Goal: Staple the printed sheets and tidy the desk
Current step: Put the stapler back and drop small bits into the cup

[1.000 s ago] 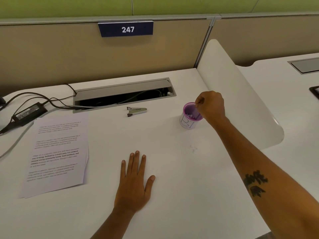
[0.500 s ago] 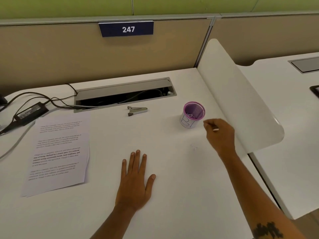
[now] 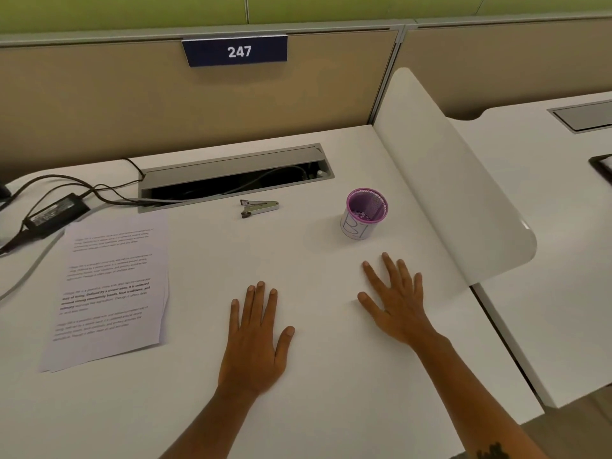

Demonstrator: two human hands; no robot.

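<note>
In the head view, a smooth white desk (image 3: 205, 385) with a matte surface carries everything. The left hand (image 3: 255, 342) lies flat on it near the middle, palm down, fingers straight and close together, grasping nothing. The right hand (image 3: 397, 303) also lies flat just to the right, fingers spread and released, pointing far and slightly left.

The printed sheets (image 3: 109, 289) lie flat at the left, a thin rectangular stack with slightly fanned edges; its long axis runs near to far, tilted a little to the right at the far end. The stapler (image 3: 259, 207), small, metallic and slim, lies far of the left hand, just near of the grey cable tray (image 3: 231, 175); its long axis runs left to right, with the open jaws at the left.

A round purple mesh cup (image 3: 364, 213) with a white label stands upright, far of the right hand. A black power adapter (image 3: 54, 213) with cables lies at the far left. A curved white divider (image 3: 457, 193) rises at the right edge.
</note>
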